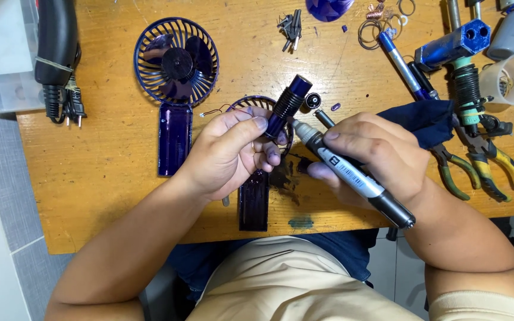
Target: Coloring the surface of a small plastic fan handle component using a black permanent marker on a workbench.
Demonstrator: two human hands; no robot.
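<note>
Wooden table point(108, 160) is carrying fan parts and tools. Left hand point(227, 151) is gripping a small dark blue cylinder point(285, 106), tilted toward 1 o'clock, over a fan half-shell point(254, 196). Right hand point(376, 154) is holding a grey marker pen point(352, 173), tip touching the cylinder's lower end, plus a dark blue cloth point(426, 119). Assembled blue fan guard point(176, 59) is lying at 11 o'clock; pliers point(477, 160) at 3 o'clock.

We're gripping a ribbed dark-blue cylinder point(285, 106) in our left hand point(228, 151), right hand point(371, 156) pressing a grey marker pen point(352, 175) tip against it, above the wooden table point(102, 172).
</note>
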